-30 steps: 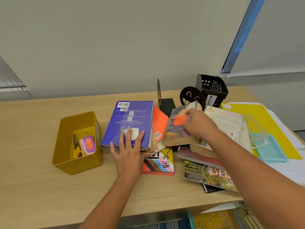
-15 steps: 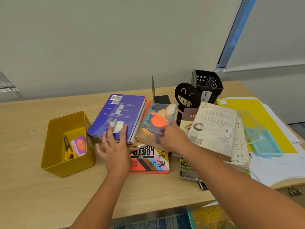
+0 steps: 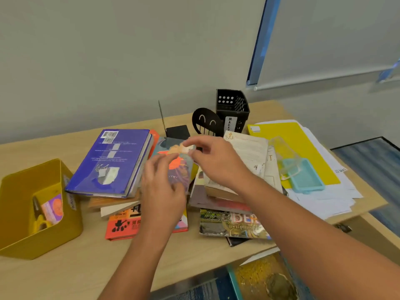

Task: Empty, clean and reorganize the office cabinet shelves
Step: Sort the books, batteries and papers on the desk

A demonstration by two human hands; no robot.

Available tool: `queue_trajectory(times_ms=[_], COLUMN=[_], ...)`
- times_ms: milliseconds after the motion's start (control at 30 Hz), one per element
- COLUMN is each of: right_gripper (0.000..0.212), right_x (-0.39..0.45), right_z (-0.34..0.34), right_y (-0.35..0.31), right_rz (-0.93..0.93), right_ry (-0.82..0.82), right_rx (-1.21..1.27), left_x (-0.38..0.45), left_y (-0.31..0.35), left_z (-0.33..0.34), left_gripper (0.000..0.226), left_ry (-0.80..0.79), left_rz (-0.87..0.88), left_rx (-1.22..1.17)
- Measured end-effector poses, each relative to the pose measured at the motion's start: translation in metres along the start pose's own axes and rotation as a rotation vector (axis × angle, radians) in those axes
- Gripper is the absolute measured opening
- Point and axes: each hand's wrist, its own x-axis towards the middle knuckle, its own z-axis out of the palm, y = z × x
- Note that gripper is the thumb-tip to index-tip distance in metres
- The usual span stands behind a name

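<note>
Head view: sorting stage, by the look of it, with shelf contents spread out on the desk [image 3: 65,276] and being regrouped into piles. Pale wood desk against a plain grey-green wall, blue-edged window blind [image 3: 324,40] at upper right, blue patterned floor beyond the far right corner. Largest on the surface: purple hardcover [image 3: 112,161] lying back cover up atop a left stack, just beside a mustard bin [image 3: 17,245] holding scissors and a small card. Right of centre, a second heap of books [image 3: 229,221], then yellow folder [image 3: 287,137] over loose white papers, with a clear box with a teal lid on top. At the back, black mesh holder [image 3: 232,105] and smiley-face bookend [image 3: 205,122]. Between the stacks, paperback with orange circle [image 3: 179,165], blurred, tilted up off the piles, gripped at its top edge by right hand [image 3: 216,163] and taken along its left side by left hand [image 3: 162,191], fingers curled to it. Next move, likely: settling that paperback flat and square on one stack, without nudging the overhanging purple hardcover.
</note>
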Motion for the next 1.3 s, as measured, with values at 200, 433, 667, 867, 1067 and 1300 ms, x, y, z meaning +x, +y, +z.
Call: queue_trajectory(times_ms=[200,433,667,867,1067,1300], right_gripper=[0.033,0.075,0.076,0.070,0.066,0.052], right_x=[0.000,-0.013,-0.008,-0.020,-0.030,-0.012], right_z=[-0.071,-0.075,-0.056,-0.052,-0.052,-0.054], right_y=[0.068,0.118,0.126,0.122,0.102,0.061], right_rz=[0.285,0.494,0.449,0.250,0.052,0.015], right_ry=[0.311,0.135,0.124,0.281,0.402,0.115], right_rx=[-0.227,-0.188,-0.047,0.092,0.364,0.369], left_x=[0.009,0.034,0.041,0.035,0.021,0.033], left_y=[0.036,0.051,0.041,0.042,0.037,0.027], left_z=[0.061,0.087,0.096,0.095,0.073,0.018], left_gripper=[0.055,0.067,0.070,0.037,0.070,0.057], left_ry=[-0.458,-0.698,-0.724,-0.678,-0.516,-0.155], left_rz=[-0.266,-0.435,-0.511,-0.499,-0.530,-0.523], left_rx=[0.087,0.185,0.014,-0.148,-0.297,-0.587])
